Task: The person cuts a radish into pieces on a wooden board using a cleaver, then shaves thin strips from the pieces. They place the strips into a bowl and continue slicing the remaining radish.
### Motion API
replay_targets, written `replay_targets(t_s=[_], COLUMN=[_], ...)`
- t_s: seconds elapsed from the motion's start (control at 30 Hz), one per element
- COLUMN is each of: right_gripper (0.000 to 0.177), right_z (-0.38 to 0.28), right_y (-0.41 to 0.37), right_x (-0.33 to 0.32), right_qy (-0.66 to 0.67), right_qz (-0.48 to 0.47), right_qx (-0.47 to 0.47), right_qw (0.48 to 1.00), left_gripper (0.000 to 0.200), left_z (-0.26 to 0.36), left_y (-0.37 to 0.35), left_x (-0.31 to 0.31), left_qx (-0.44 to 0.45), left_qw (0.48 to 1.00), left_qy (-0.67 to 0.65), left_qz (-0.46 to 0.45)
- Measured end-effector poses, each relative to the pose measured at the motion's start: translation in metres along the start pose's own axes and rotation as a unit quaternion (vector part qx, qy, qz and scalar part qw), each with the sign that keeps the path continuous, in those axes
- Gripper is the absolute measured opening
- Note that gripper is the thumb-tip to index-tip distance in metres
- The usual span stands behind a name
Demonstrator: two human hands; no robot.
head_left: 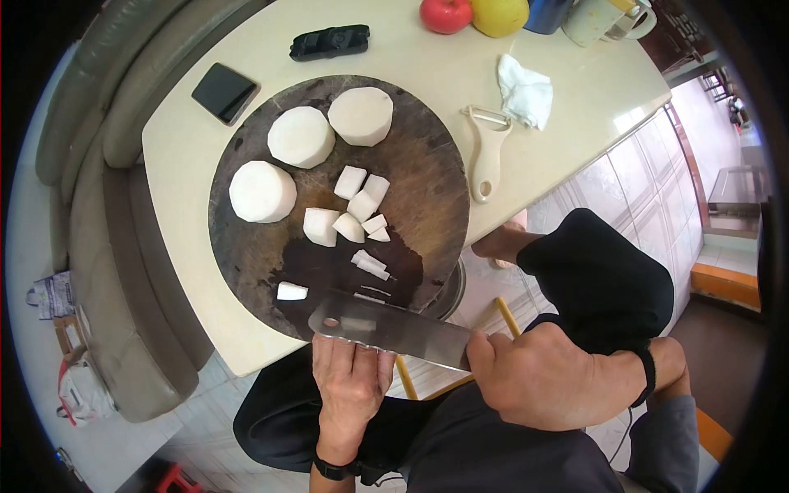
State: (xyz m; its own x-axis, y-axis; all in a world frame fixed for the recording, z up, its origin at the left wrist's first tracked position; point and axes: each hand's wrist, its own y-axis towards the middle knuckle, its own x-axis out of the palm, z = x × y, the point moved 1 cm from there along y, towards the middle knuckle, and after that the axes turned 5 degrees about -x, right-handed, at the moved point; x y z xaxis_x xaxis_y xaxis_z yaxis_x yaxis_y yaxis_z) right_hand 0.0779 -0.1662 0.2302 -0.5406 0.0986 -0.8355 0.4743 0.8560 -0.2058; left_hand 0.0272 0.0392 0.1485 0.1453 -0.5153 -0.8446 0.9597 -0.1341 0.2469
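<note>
My right hand (546,378) grips the handle end of a cleaver (403,333), whose broad blade points left over the near edge of a round wooden chopping board (427,148). Just behind the blade is my left hand (352,382), its fingers together and bent; the blade hides the fingertips and anything under them. Thin white slices (371,264) and a small white piece (292,292) lie beyond the blade. Farther back are several cut chunks (362,205) and three thick peeled rounds (263,191) of what looks like white radish.
On the cream table (185,271) are a phone (224,94), a black case (329,43), a peeler (488,152), a crumpled tissue (526,92), a red apple (445,15), a yellow-green fruit (500,16) and mugs (596,20). A sofa (136,287) stands left.
</note>
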Motion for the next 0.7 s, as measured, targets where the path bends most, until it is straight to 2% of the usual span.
replay_targets(t_s=[0.07, 0.2, 0.27, 0.47, 0.57, 0.7], right_gripper=[0.018, 0.020, 0.021, 0.023, 0.023, 0.023], right_z=[-0.002, -0.002, 0.001, 0.006, 0.006, 0.006], right_y=[0.006, 0.014, 0.011, 0.000, -0.002, -0.002], right_x=[0.001, 0.013, 0.015, 0.002, -0.002, -0.004], right_qy=[-0.001, -0.017, 0.027, 0.083, 0.082, 0.068], right_qz=[0.013, 0.012, 0.072, 0.030, -0.019, -0.025], right_qx=[-0.022, -0.001, 0.000, -0.002, -0.003, -0.002], right_qw=[1.000, 1.000, 0.997, 0.996, 0.996, 0.997], left_gripper=[0.032, 0.027, 0.024, 0.029, 0.029, 0.031], left_z=[0.000, 0.001, -0.001, 0.000, 0.000, -0.001], left_y=[0.000, 0.000, -0.003, -0.002, 0.000, -0.002], left_x=[-0.001, 0.002, 0.005, 0.005, 0.003, 0.003], left_qx=[0.006, 0.002, -0.006, 0.011, 0.016, 0.003], left_qw=[1.000, 1.000, 1.000, 0.999, 0.999, 1.000], left_qy=[0.004, -0.001, 0.012, 0.008, -0.001, 0.000], left_qz=[0.000, 0.002, 0.012, 0.031, 0.028, 0.020])
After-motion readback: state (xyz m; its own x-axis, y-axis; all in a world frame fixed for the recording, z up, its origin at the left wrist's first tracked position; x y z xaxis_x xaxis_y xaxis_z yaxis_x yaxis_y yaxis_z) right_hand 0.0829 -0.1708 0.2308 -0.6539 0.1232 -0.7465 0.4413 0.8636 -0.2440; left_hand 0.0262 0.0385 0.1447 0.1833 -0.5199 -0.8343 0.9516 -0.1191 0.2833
